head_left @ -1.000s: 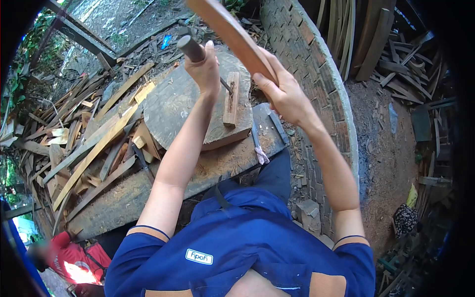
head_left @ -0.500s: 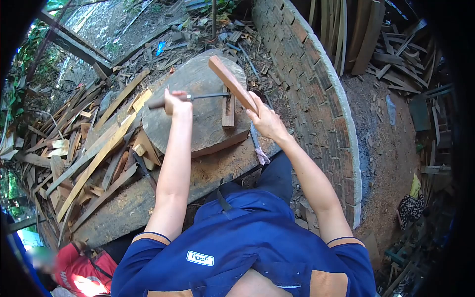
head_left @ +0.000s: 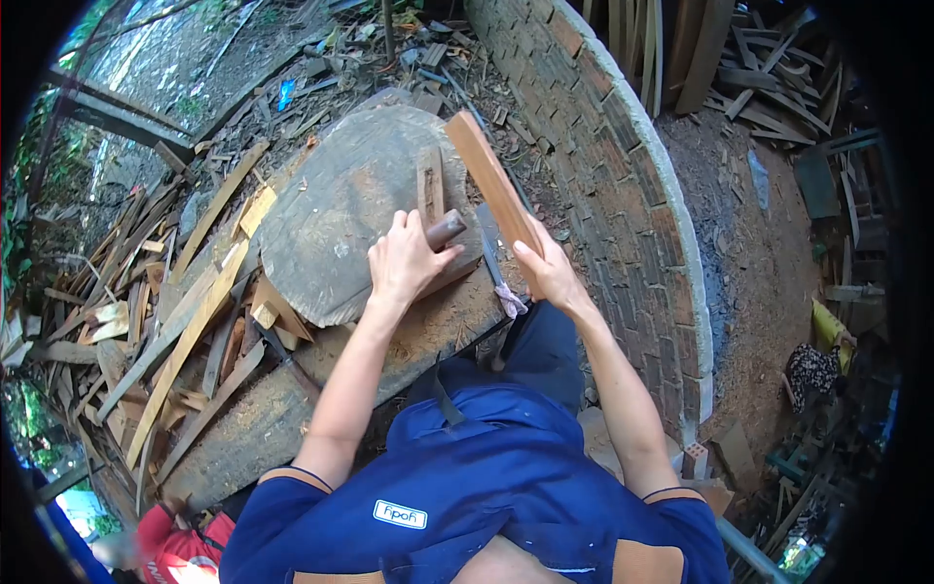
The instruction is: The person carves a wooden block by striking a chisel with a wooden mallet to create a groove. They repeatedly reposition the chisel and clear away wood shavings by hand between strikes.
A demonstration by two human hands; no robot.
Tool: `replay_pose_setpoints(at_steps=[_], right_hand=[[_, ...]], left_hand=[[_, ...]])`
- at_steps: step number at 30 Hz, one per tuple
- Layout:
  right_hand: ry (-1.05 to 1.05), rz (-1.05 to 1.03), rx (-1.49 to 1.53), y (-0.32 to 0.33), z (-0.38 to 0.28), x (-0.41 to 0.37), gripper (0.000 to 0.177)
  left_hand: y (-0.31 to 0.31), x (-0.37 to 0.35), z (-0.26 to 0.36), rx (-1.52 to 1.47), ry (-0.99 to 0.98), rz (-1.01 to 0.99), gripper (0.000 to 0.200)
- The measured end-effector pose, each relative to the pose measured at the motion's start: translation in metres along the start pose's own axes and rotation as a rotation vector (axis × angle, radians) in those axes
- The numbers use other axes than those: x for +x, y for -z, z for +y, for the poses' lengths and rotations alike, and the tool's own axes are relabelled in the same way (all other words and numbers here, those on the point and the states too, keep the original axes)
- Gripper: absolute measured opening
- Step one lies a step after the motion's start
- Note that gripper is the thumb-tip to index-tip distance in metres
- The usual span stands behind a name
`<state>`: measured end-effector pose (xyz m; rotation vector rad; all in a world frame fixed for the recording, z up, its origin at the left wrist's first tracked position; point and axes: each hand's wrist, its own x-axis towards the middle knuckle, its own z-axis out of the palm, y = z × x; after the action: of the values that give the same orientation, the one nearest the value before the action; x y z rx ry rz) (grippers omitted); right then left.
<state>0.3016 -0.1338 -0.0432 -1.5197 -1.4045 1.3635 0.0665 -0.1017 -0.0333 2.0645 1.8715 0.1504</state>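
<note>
Two hands down at the block: tool lowered, strip held up at a tilt.

Half a second back the left hand [head_left: 407, 265] held the tool raised clear over the round wooden block [head_left: 331, 209]. It now rests on the block's near edge, fingers clenched round the tool handle [head_left: 446, 230], whose butt end protrudes toward the right. The working end is hidden under the hand. The right hand [head_left: 550, 274] has come lower too, fingers grasping the bottom end of the wooden strip [head_left: 489, 177]. The strip stands tilted, top end away from the body, just beside the block. One short wood piece [head_left: 429, 183] lies flat on the block, just beyond the handle. Judgement: the stroke is finished and the tool is at rest, with the strip not touching it.
</note>
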Motion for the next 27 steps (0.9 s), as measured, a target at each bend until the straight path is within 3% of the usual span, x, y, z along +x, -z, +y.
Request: replay_pose_setpoints(at_steps=[2,3,6,7,10,16,18,20,22,24,26,27], right_hand=[[-0.075,-0.001,-0.034,0.003,0.005,-0.011,0.063],[-0.339,-0.059,-0.003,0.007,-0.028,-0.02,0.062],[-0.264,-0.008,0.025,0.005,-0.012,-0.022,0.061],[-0.084,0.074,-0.003,0.001,0.004,-0.018,0.061],[-0.142,0.134,0.142,0.002,0.016,-0.017,0.062],[-0.164,0.125,0.15,0.008,0.013,-0.013,0.064],[-0.182,0.108,0.102,0.009,0.009,-0.013,0.065],[-0.182,0.129,0.105,0.01,0.006,-0.013,0.065],[-0.172,0.14,0.104,0.009,0.007,-0.013,0.065],[-0.118,0.188,0.129,0.009,0.009,-0.011,0.064],[-0.114,0.188,0.119,0.012,0.008,-0.011,0.064],[-0.142,0.18,0.097,0.013,0.008,-0.01,0.064]], left_hand=[[-0.002,-0.004,0.005,-0.106,0.059,0.113,0.052],[-0.008,-0.003,0.003,-0.115,0.051,0.139,0.049],[-0.006,0.002,-0.001,-0.085,-0.011,0.151,0.05],[0.0,0.003,-0.002,-0.072,-0.016,0.135,0.048],[0.004,0.007,-0.016,-0.081,-0.099,0.243,0.047],[0.01,0.014,-0.043,-0.11,-0.026,0.131,0.043],[0.018,0.021,-0.049,-0.363,-0.022,-0.007,0.037],[0.031,0.024,-0.054,-0.869,0.023,-0.231,0.038],[0.061,0.014,-0.047,-1.16,0.179,-0.406,0.035],[0.048,0.014,-0.061,-1.706,0.387,-0.539,0.031],[0.028,0.029,-0.078,-2.019,0.54,-0.838,0.03],[0.007,0.04,-0.093,-2.048,0.717,-0.96,0.029]])
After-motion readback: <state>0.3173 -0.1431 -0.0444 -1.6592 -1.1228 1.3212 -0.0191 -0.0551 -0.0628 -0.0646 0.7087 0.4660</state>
